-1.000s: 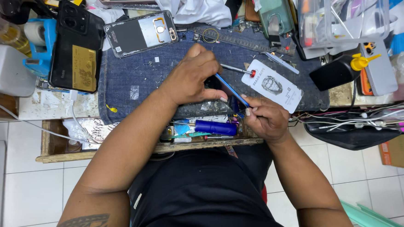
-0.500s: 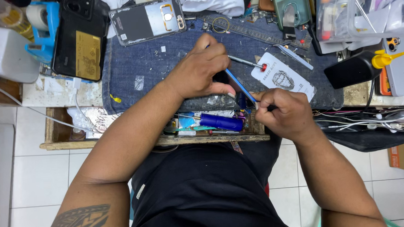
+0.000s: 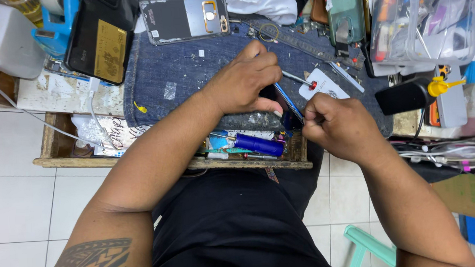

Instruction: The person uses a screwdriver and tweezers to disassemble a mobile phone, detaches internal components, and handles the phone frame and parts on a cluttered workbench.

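Blue-edged and thin, a phone [image 3: 289, 105] stands tilted on the denim mat [image 3: 180, 71], pinched between both hands near the mat's front edge. The left hand [image 3: 245, 81] curls over it from ten o'clock, thumb pressed along its lower side and fingers closed on a slim metal tool [image 3: 298, 80] with a red tip. The right hand [image 3: 340, 125] meets it from four o'clock, fingers bunched tight at the phone's lower corner; what they pinch there cannot be made out. The two hands almost touch. At one o'clock from the hands lies a white card [image 3: 326, 85], partly under the tool. Just below, at six o'clock, an open wooden drawer [image 3: 168, 163] holds a blue cylinder [image 3: 258, 145]. At eleven o'clock a dark phone back cover [image 3: 184, 18] lies flat, with a black battery pack [image 3: 101, 40] further left. A clear plastic box [image 3: 426, 20] sits at two o'clock.
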